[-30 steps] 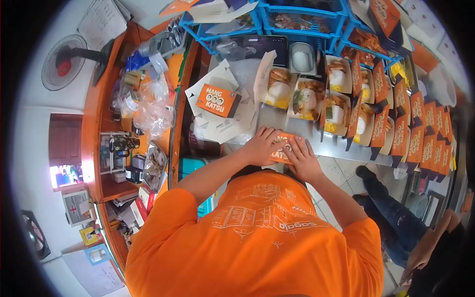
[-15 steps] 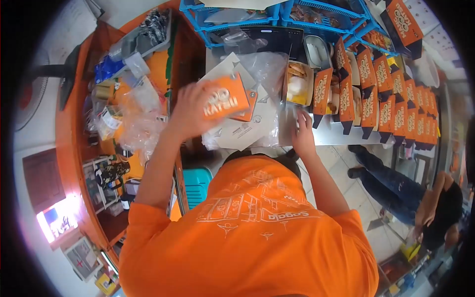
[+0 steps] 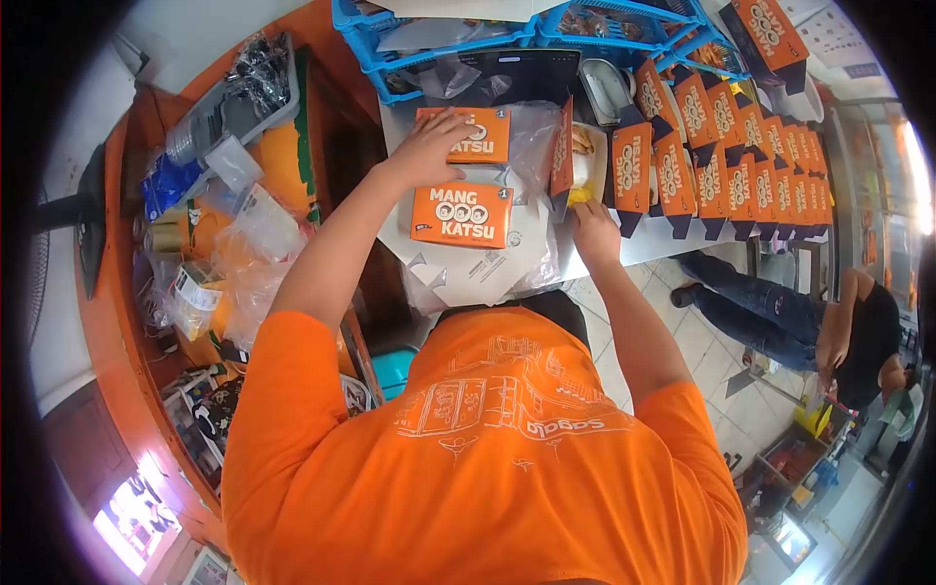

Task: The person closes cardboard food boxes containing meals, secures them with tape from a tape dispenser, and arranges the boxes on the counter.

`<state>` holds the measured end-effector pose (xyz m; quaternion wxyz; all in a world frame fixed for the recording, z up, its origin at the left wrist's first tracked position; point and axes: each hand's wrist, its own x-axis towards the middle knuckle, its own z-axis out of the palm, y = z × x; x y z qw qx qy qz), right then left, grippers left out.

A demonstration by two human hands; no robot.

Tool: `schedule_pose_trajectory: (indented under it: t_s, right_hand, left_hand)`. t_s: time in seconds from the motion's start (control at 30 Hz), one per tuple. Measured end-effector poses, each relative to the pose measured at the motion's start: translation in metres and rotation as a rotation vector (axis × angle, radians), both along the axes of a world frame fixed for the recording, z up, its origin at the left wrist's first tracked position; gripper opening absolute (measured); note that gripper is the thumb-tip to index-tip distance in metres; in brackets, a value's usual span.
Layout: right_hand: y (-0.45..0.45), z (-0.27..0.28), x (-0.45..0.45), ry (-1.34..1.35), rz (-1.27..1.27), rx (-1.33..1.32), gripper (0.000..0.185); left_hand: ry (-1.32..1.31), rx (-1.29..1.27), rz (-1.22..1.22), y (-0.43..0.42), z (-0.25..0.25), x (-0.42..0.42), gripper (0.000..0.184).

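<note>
Left hand (image 3: 427,149): over the left half of the upper closed katsu box (image 3: 490,141), fingers spread on its top; from my end I can't tell whether they grip it or only rest.
Closed pair: both lie flat by the left edge of the bench (image 3: 648,239), long axes running left to right, with the lower closed katsu box (image 3: 461,216) towards the near edge; smooth orange card, white print.
Card sheets (image 3: 507,263): pale, matte, angular, lying under the pair.
Clear plastic (image 3: 536,136): thin and crinkled, just left of the open katsu box (image 3: 601,171).
Open katsu box: mid-bench, long axis running from near edge to far edge, its lid (image 3: 563,161) upright on the left; inside, I make out a rounded white portion (image 3: 581,170) and yellow food at the near end.
Right hand (image 3: 597,237): much the nearer, with the open box straight beyond it; bent fingertips at that near end, pinching or merely touching, I can't tell.
Raised-lid boxes (image 3: 673,180): two rows towards the right end, orange panels, dark flaps.
</note>
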<state>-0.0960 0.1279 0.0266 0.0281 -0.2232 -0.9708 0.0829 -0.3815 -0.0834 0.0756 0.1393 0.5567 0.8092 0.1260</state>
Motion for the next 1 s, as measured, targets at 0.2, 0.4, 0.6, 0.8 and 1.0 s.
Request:
schedule_pose_trajectory:
  t_s: [0.2,0.4,0.6,0.8,1.0]
  right_hand:
    - [-0.009,0.023,0.006,0.296,-0.139,-0.153,0.034]
    - [0.056,0.051,-0.059,0.366,-0.109,-0.264,0.036]
    - [0.115,0.020,-0.136,0.029,0.075,-0.094,0.032]
    - [0.103,0.090,-0.132,-0.097,0.076,-0.411,0.035]
    - [0.076,0.066,-0.078,-0.339,0.513,-0.191,0.024]
  left_hand:
    - [-0.096,0.239,0.102,-0.035,0.003,0.045,0.070]
    - [-0.012,0.159,0.143,-0.060,0.011,0.149,0.055]
    - [-0.066,0.066,0.233,-0.038,0.023,0.180,0.037]
    - [-1.217,0.009,0.338,0.013,-0.024,0.245,0.029]
    - [-1.535,0.102,0.880,0.077,-0.054,0.271,0.028]
